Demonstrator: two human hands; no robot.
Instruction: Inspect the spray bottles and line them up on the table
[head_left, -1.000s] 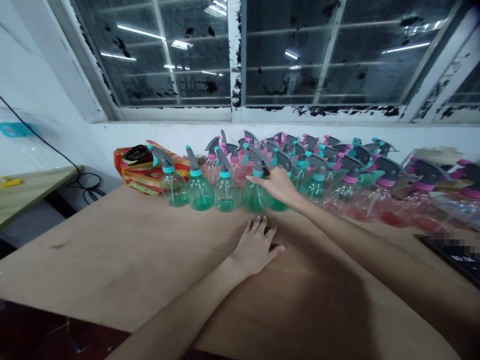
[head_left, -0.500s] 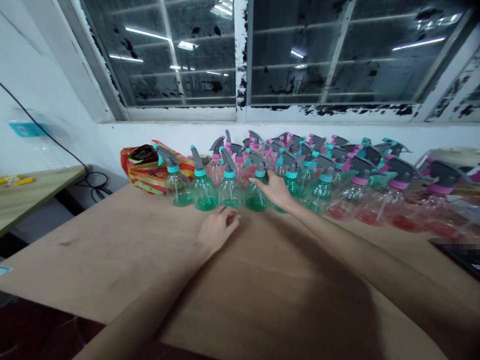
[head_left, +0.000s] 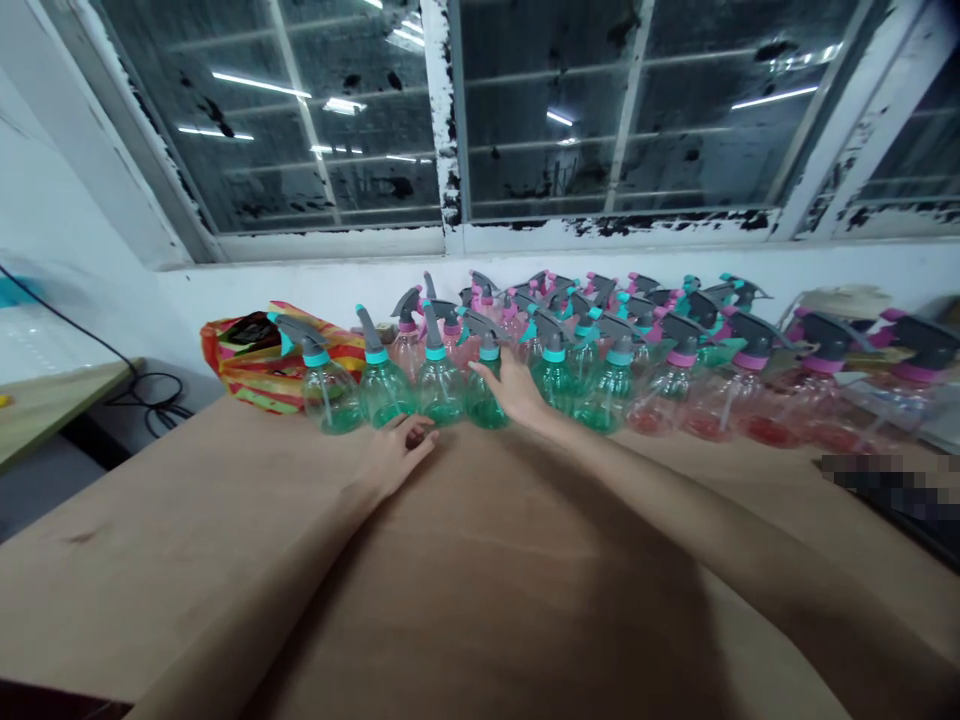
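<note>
My right hand [head_left: 516, 392] reaches far across the brown table [head_left: 187, 530]. Its stretched fingers lie against a green spray bottle [head_left: 484, 398] with a teal collar and a grey trigger. My left hand [head_left: 391, 458] rests on the table just in front of the neighbouring green bottle [head_left: 439, 388]. Its fingers are loosely bent and hold nothing. Two more green bottles [head_left: 328, 392] stand further left in the same front row.
Several more green and pink spray bottles [head_left: 679, 395] crowd the table's far edge under the window [head_left: 450, 120]. A striped bag [head_left: 251, 360] lies at the far left of the row. A dark flat object [head_left: 900, 495] sits at the right. A side table [head_left: 45, 405] and cables [head_left: 154, 395] are at the left.
My left hand has slid forward across the table to the front row of green bottles. My right hand has stayed on the same green bottle. The view has shifted slightly.
</note>
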